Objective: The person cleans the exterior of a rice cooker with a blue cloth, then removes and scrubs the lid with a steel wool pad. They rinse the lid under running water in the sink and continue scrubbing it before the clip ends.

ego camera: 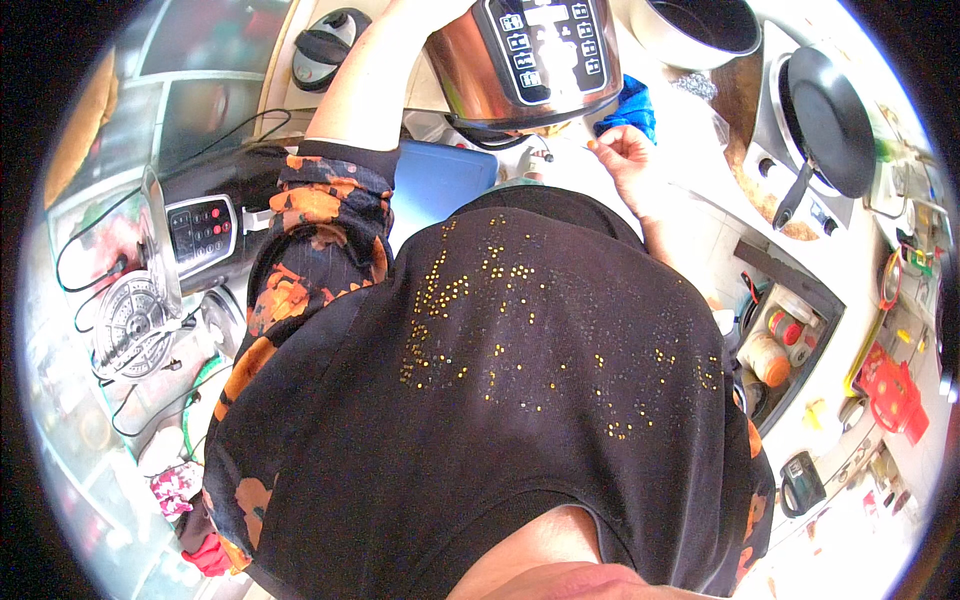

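Note:
A copper-coloured electric cooker (pixel 480 75) with a black button panel stands before me at the top of the view. My left hand (pixel 446 9) reaches to its upper left side; the fingers are cut off by the frame's edge and washed out by glare. My right hand (pixel 628 161) is low and to the right of the cooker, thumb and fingers drawn together, just below a crumpled blue cloth (pixel 634 111). Whether something thin is pinched there cannot be made out. Beneath the cooker lies a small cord end (pixel 547 156). A blue flat panel (pixel 442 180) is below my left forearm.
A black-and-silver lid (pixel 330 49) lies at upper left. Further left are a black appliance (pixel 202 232), a perforated steel steamer plate (pixel 139 322) and loose cords. To the right stand a pot (pixel 697 34), a black pan (pixel 832 120) on a hob and an open drawer holding jars (pixel 769 356).

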A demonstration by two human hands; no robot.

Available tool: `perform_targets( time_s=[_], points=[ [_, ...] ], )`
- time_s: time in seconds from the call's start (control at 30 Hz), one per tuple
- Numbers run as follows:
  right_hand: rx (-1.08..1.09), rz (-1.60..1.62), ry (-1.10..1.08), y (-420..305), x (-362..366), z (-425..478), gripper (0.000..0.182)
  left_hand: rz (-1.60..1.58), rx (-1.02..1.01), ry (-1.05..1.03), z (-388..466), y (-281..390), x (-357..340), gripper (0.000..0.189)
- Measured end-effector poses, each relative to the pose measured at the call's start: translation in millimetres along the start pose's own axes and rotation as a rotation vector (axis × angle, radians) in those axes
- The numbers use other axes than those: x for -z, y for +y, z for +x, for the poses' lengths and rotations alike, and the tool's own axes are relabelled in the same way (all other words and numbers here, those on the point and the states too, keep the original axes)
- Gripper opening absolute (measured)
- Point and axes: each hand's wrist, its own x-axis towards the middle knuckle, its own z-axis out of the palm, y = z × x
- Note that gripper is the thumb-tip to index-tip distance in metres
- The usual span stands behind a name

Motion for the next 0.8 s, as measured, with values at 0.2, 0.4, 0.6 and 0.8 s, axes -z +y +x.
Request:
perform_targets(
  time_s=[0.2,0.4,0.6,0.8],
  points=[
    [-0.138,0.03,0.001,-17,1,-8,0.012,-0.002,-0.008,-0.001,1,-2,0,0.044],
    [0.001,-0.293,-0.082,7,11,-6,0.011,-0.006,0.021,0.016,-1,0,0,0.044],
    [-0.034,-0.298,0.093,-5,4,-6,0.016,0.012,0.048,0.006,-2,-2,1,0.045],
    [-0.099,0.044,0.118,-17,-2,1,0.056,-0.007,0.08,-0.05,-4,4,8,0.046]
  ],
)
